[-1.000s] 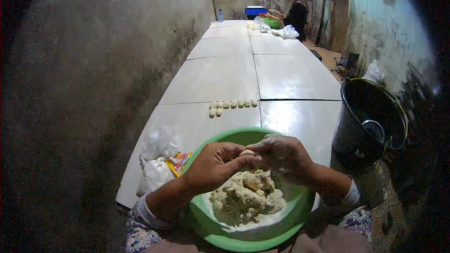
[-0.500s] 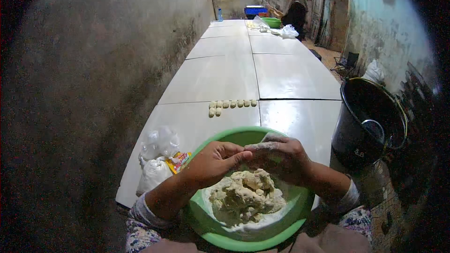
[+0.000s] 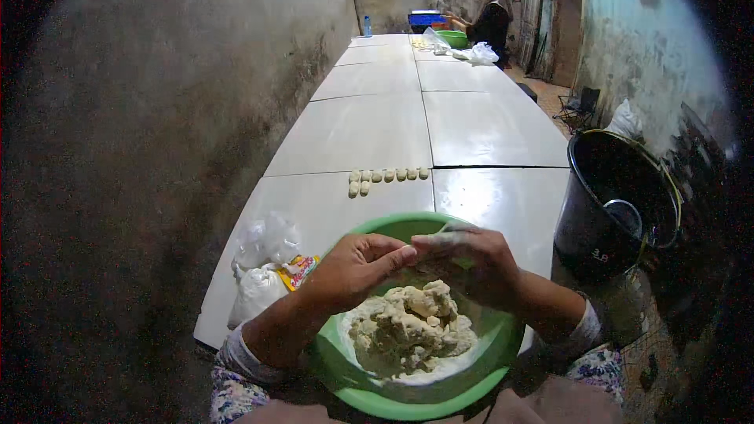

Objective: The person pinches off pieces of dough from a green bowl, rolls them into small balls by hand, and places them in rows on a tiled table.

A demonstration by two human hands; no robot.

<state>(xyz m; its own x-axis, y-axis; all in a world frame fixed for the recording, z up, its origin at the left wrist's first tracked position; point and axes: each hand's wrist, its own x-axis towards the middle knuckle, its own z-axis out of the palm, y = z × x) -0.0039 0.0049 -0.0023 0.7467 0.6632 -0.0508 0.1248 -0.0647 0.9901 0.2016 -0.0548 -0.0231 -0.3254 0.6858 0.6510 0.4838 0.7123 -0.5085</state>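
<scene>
A wide green basin (image 3: 440, 408) stands in front of me, holding a lumpy mass of pale dough (image 3: 408, 322) with loose white flour around it. Above the dough, my left hand (image 3: 363, 268) and my right hand (image 3: 475, 263) meet at the fingertips. The left is closed, its thumb and forefinger together against the right fingers. Flour coats the right hand, which is curled. Whatever lies between the hands is hidden. Beyond the basin, several small dough pieces (image 3: 389, 176) lie on the white table in a row, with a short second row at its left.
Left of the basin sit a plastic bag of white powder (image 3: 258, 294) and a yellow-red packet (image 3: 298, 271). A black bucket (image 3: 601, 224) stands to the right of the table. A person (image 3: 491, 23) is at the far end, near a blue crate (image 3: 426, 19) and another green basin (image 3: 453, 38).
My hands stay together over the basin, with small shifts of the fingers. At the far end, the person has straightened somewhat, an arm stretched toward the blue crate.
</scene>
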